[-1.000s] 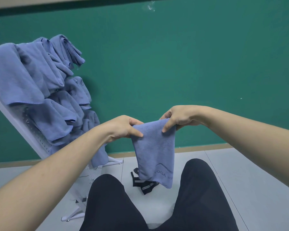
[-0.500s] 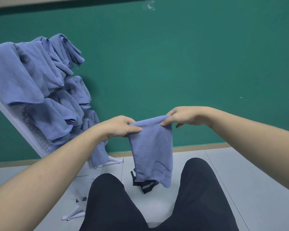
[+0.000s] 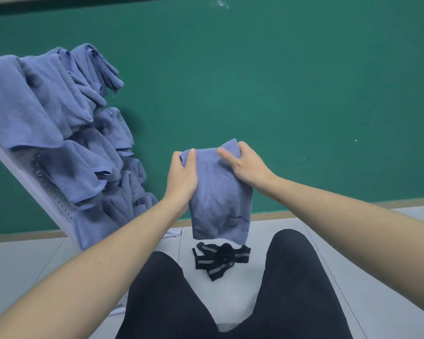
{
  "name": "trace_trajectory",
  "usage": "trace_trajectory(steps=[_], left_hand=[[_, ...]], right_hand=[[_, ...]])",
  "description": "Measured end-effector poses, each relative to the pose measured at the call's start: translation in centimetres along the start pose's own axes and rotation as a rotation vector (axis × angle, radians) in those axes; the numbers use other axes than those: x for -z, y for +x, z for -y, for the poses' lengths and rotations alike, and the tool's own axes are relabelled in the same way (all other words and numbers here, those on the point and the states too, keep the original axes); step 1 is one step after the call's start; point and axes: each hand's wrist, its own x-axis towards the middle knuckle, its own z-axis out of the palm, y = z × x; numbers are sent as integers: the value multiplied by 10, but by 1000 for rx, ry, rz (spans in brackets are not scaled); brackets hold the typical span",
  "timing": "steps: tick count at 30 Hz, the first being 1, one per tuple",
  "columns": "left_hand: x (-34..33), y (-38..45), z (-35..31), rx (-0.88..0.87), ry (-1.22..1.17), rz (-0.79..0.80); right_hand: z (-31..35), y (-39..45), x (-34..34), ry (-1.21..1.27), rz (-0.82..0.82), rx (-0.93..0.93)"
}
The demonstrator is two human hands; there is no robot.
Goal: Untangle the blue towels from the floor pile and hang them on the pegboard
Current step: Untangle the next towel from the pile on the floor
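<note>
Above the knees, from the head view: left hand (image 3: pixel 181 177) and right hand (image 3: pixel 246 165) both gripping the top edge of a blue towel (image 3: pixel 218 199), fingers (image 3: pixel 224 152) curled round it, cloth hanging over a black strap (image 3: pixel 220 260) on the floor (image 3: pixel 353 253). Left of it, pegboard (image 3: pixel 59 204) draped with hung towels (image 3: pixel 66 133).

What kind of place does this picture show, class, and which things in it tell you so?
Probably a plain indoor room set up for a practice task, not a home: a bare green wall, a grey tiled floor, and a leaning white pegboard draped with blue towels.
</note>
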Motion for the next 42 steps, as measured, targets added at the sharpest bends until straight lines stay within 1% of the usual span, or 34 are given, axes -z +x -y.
trace_trajectory(steps=[2,4,8,11,13,17,18,20,22,23,25,27,29,32,36,38,40,42], left_hand=[[2,2,3,-31,-8,-29],[6,5,7,-75,17,-18],[5,-1,16,-165,23,18],[2,-6,22,-227,28,-22],[2,-7,26,-278,46,-33],[-1,-5,30,-325,108,-53],[-3,-6,29,-340,117,-63],[-7,-7,22,-350,98,-95],[-10,-6,17,-327,60,-132],[-11,-6,14,-309,42,-141],[-11,-5,14,-281,-3,-125],[-12,-7,15,-255,-61,-85],[-12,-9,15,-217,-141,-50],[-10,-9,17,-133,-249,-43],[-6,-1,23,18,-404,-3],[-6,6,29,105,-476,-6],[-4,13,37,161,-505,-4],[-1,18,45,204,-474,6]], right_hand=[[-6,2,-1,-2,89,4],[-12,3,-2,-2,97,0],[-18,3,-10,-74,-39,35],[-17,0,-15,-309,-104,78],[-14,-1,-18,-392,-112,113],[-6,-1,-28,-351,-118,84],[-3,-1,-31,-314,-113,76],[2,0,-36,-139,-75,65],[6,-2,-39,56,-9,72],[8,-3,-39,111,20,81],[8,-5,-39,149,29,94],[7,-6,-37,140,4,98],[7,-7,-37,134,16,108],[11,-12,-38,212,108,115],[15,-17,-41,395,264,22],[13,-15,-44,443,309,-12],[7,-12,-44,439,272,-35],[-7,-5,-44,296,184,23]])
